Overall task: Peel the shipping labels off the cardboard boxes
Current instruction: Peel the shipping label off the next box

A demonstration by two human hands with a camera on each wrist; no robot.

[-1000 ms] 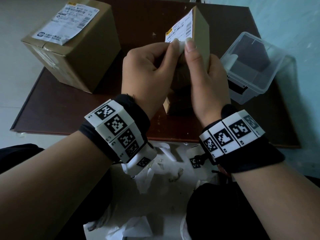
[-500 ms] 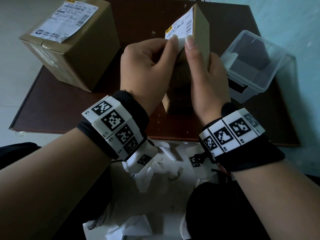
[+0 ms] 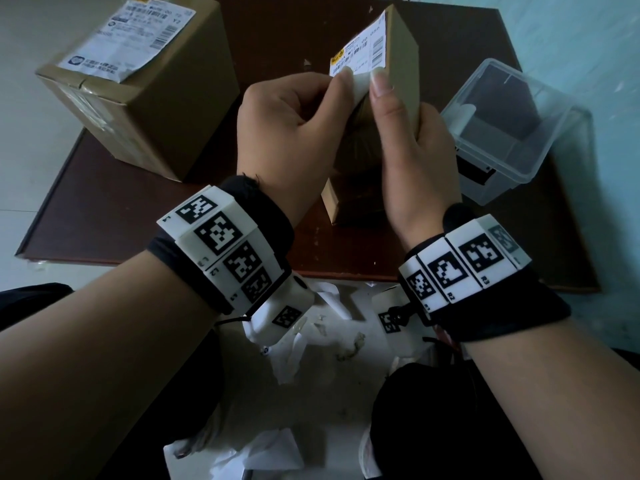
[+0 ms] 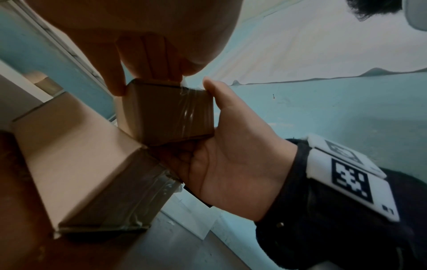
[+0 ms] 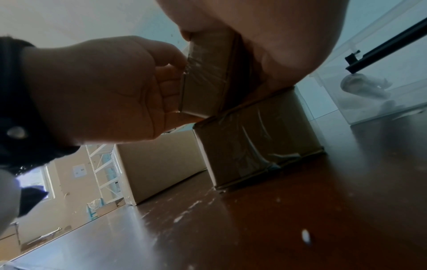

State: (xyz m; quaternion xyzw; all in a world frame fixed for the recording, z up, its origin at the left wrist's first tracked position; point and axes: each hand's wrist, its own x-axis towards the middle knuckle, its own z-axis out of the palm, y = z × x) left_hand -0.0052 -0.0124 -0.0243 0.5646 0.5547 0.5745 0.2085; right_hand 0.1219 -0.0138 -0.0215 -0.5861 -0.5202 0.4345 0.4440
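Pinching the lifted label corner, left hand peels; right hand grips small box, seemingly raised above brown table; second labelled box far-left.

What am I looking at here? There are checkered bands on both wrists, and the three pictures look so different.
No machine here: a person works with bare hands. The checkered bands are markers strapped on each wrist. One picture comes from a camera on the head, looking down; the other two come from cameras on the wrists, looking along the hands from below.

On the brown table stand a large cardboard box with its label on top and a clear plastic tub at the right. The right hand holds a small box tilted up on another box, which the wrist pictures show. The left hand pinches the lifted corner of that box's shipping label. Torn white paper lies below the table's near edge.
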